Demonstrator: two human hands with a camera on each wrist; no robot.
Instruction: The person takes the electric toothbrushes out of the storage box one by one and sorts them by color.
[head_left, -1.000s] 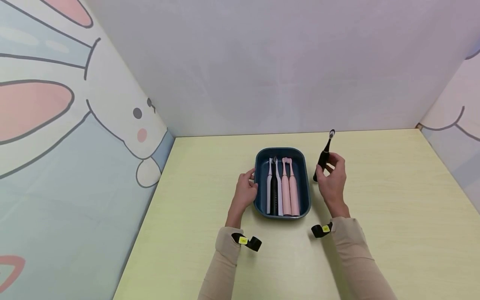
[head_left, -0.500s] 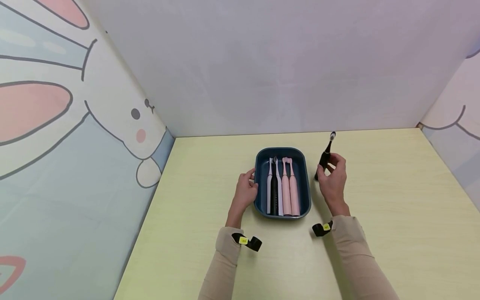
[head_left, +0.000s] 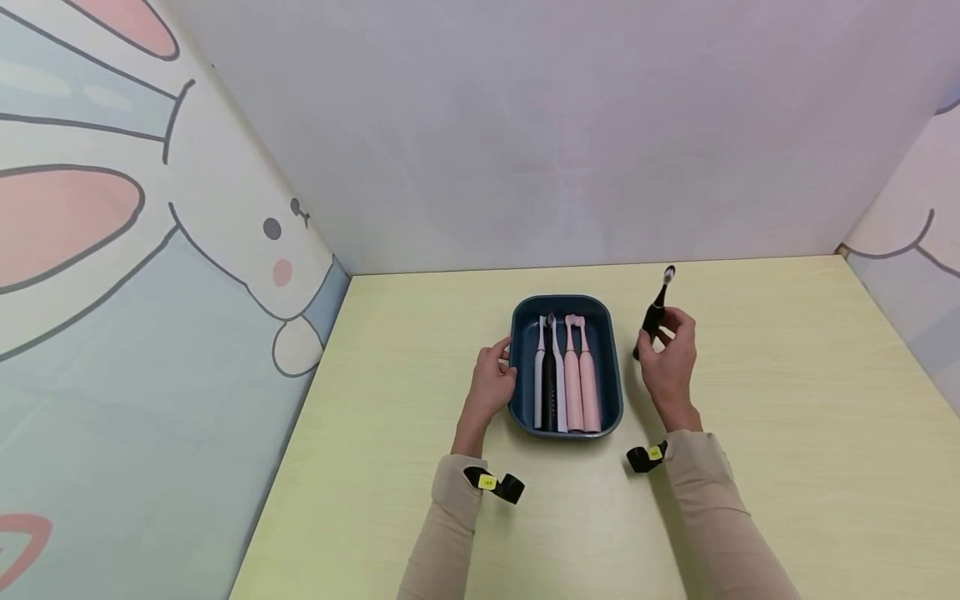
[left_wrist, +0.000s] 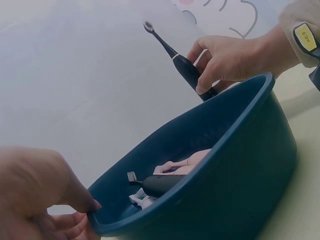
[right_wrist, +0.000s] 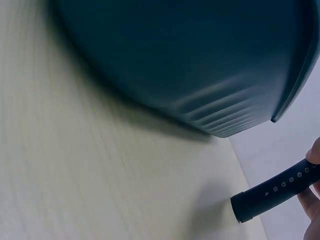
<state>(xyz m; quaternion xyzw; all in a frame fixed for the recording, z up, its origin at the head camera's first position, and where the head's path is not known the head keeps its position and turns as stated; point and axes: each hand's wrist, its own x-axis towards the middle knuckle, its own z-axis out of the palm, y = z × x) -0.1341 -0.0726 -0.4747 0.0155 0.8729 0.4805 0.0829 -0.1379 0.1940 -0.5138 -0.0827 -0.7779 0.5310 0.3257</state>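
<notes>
A dark blue plastic bin (head_left: 617,392) stands on the table with several electric toothbrushes inside. Two pink toothbrushes (head_left: 572,383) lie at its right, a black toothbrush (head_left: 549,383) and two pale ones to the left. My left hand (head_left: 491,379) pinches the bin's left rim between thumb and fingers, as the left wrist view also shows. Beside the bin, my right hand (head_left: 671,358) grips another black electric toothbrush (head_left: 654,318) by its handle, brush head up and tilted right. Its handle end (right_wrist: 250,205), with a row of button icons, shows above the table in the right wrist view.
The light wood-grain table (head_left: 787,375) reaches back to a plain pale wall (head_left: 555,133). A cartoon rabbit mural covers the left wall (head_left: 150,400). Each wrist wears a black camera strap with a yellow tag.
My right hand has shifted slightly to the right with the black toothbrush, whose head sits a little lower. The left hand and bin stay in place.
</notes>
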